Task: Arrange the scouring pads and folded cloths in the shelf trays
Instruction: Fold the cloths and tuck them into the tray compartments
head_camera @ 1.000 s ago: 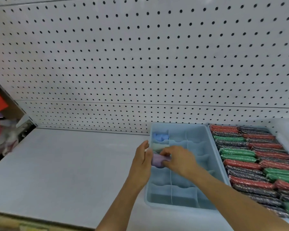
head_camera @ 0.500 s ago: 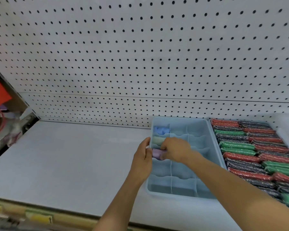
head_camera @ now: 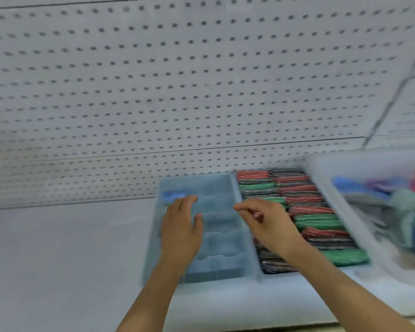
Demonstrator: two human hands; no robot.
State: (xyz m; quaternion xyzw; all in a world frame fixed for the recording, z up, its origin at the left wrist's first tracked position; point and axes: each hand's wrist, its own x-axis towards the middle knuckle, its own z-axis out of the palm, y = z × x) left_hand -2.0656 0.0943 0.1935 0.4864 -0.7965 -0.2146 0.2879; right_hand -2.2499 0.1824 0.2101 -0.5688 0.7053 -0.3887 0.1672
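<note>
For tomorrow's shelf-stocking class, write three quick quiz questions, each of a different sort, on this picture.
1. True or false: the right hand holds a cloth.
2. The scouring pads lie: A left of the divided tray, B right of it, C inside it.
3. Fill in: the cloth in the divided tray's far left compartment is ____.

Key: 1 false; 2 B; 3 blue.

Behind the shelf [head_camera: 58,248] you face a white pegboard [head_camera: 177,80] dotted with holes; a dark seam [head_camera: 391,101] slants down its right side.
</note>
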